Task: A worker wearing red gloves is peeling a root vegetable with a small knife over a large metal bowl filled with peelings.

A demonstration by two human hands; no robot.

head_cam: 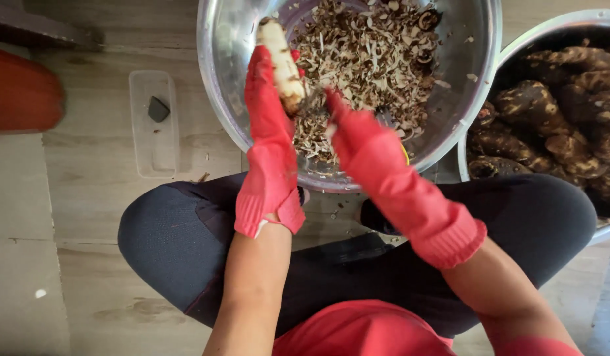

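My left hand (265,99), in a red rubber glove, grips a partly peeled pale root (282,62) and holds it upright over a large steel bowl (216,79). The bowl holds a heap of brown peelings (371,59). My right hand (361,142), also in a red glove, is closed just right of the root's lower end, over the bowl. A peeler or blade seems to be in it, but the motion blur hides it. A bit of yellow shows at the glove's right side.
A second steel bowl (549,29) at the right holds several unpeeled brown roots (549,125). A clear plastic tray (153,151) with a small dark object (158,109) lies on the floor at the left. My knees in dark trousers are spread below the bowls. A red object (21,92) sits far left.
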